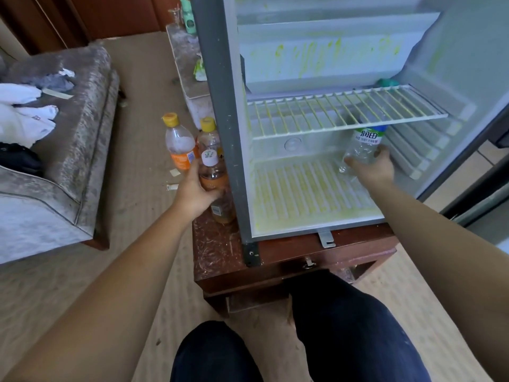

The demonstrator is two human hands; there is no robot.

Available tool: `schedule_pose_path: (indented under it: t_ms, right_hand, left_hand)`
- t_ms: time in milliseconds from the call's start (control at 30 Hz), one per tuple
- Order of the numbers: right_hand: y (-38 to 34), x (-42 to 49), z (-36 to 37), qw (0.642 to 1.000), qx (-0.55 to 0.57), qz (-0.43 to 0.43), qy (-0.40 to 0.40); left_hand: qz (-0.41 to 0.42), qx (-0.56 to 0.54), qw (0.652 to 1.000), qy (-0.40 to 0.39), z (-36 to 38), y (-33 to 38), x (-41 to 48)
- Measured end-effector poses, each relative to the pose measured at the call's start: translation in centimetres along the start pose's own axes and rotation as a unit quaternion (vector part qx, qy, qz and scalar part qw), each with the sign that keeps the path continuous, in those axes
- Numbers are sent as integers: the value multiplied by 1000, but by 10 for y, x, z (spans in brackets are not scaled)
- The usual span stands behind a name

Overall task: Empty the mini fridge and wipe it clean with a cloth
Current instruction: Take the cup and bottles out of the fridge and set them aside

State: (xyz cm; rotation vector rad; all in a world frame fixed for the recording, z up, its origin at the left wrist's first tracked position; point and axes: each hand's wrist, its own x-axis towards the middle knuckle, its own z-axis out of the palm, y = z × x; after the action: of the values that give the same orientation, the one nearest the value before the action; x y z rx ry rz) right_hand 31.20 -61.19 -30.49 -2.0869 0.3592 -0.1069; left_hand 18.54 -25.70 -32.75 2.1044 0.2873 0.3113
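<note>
Gripping the lower end of the water bottle [363, 146], the right hand [374, 169] was inside the fridge [225, 133], bottle leaning up-right; the left hand [194, 194] held a brown bottle [210, 161].

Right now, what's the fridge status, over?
Left grip holds white-capped amber drink bottle outside. Right grip holds clear plastic water bottle under wire shelf. Teal object at shelf's rear.

The fridge [316, 64] is seen open, yellow-stained; a water bottle [362, 150] is held tilted under its shelf [344, 111], a tea bottle [213, 168] outside.
</note>
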Motion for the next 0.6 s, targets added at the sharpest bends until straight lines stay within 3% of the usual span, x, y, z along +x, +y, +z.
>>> schedule_pose_path:
  t_ms: [167, 333, 600]
  right_hand:
    - [-1, 10, 9, 1000, 25, 17, 1]
    - [4, -23, 1, 999, 15, -22, 32]
    - [32, -165, -49, 995, 6, -8, -96]
  left_hand:
    - [-3, 6, 1000, -10, -2, -1, -1]
    - [-25, -3, 1000, -13, -2, 8, -7]
    - [-158, 89, 982, -53, -12, 17, -65]
